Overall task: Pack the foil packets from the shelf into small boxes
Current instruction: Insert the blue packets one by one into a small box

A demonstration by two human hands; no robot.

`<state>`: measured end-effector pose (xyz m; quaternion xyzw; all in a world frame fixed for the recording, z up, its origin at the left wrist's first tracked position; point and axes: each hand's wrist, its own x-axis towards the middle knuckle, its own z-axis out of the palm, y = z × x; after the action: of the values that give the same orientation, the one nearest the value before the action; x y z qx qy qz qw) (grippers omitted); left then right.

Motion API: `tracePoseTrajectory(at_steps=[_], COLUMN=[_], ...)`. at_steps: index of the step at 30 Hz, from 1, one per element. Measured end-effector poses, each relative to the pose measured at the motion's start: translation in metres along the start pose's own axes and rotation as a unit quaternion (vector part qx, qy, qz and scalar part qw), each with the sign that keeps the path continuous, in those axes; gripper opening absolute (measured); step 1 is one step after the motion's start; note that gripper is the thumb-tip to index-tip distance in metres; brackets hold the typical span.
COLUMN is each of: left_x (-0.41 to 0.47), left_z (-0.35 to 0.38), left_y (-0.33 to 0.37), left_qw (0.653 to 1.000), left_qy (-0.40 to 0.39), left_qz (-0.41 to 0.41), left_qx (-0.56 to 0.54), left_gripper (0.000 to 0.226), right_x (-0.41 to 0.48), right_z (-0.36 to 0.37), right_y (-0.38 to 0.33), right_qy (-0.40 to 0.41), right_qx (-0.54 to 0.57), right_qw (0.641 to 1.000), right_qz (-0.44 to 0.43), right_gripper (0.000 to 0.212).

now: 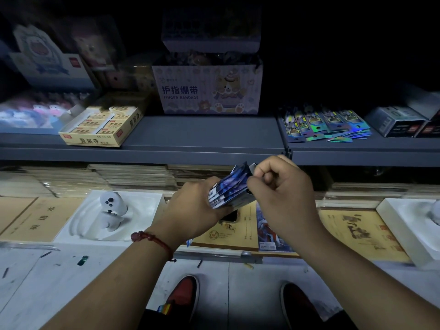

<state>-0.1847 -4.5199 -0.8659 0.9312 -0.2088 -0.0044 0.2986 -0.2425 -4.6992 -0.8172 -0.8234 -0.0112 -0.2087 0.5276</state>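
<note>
My left hand (197,208) grips a small blue box (241,200) and a stack of blue foil packets (228,186) in the middle of the view, below the grey shelf edge. My right hand (278,189) has its fingers curled and pinches the box's open flap (251,167) at the top right of the stack. More foil packets (326,125) lie fanned out on the grey shelf (204,132) at the upper right.
A yellow box of erasers (102,126) and a finger bandage carton (209,89) stand on the shelf. Dark boxes (402,120) sit at far right. Below lie notebooks (357,232), a white tray with a controller (112,210) and another tray (412,225).
</note>
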Motion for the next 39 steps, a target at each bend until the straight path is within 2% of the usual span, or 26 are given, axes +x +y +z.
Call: tracePoseTrajectory(at_steps=[9,19,26,30,33,36,39], left_x=[-0.003,-0.005,-0.004,-0.001,0.000,-0.001,-0.001], left_z=[0.005,0.006,0.001,-0.003,-0.008,-0.009,-0.007], left_y=[-0.005,0.002,0.003,-0.002,-0.006,-0.007,-0.007], left_qw=[0.998,0.995,0.995,0.994,0.994,0.996,0.996], left_qy=[0.012,0.008,0.029,0.044,0.046,0.043,0.039], left_qz=[0.013,0.017,0.012,-0.005,-0.025,-0.036,-0.042], left_qx=[0.067,0.099,0.099,0.103,0.094,0.073,0.069], left_gripper=[0.035,0.036,0.031,0.035,0.036,0.036,0.038], right_x=[-0.001,0.001,0.004,0.007,0.010,0.013,0.012], right_z=[0.000,-0.005,-0.009,-0.015,-0.022,-0.027,-0.024], right_y=[0.003,0.002,0.002,0.001,0.001,0.000,-0.001], right_qy=[-0.047,-0.067,-0.035,-0.014,0.044,0.103,0.081], right_qx=[-0.137,-0.134,-0.097,-0.085,-0.067,-0.005,0.041], right_qw=[0.989,0.984,0.991,0.995,0.997,0.995,0.996], right_qz=[0.029,0.096,0.087,0.054,0.012,0.006,0.024], right_gripper=[0.017,0.017,0.022,0.022,0.024,0.022,0.021])
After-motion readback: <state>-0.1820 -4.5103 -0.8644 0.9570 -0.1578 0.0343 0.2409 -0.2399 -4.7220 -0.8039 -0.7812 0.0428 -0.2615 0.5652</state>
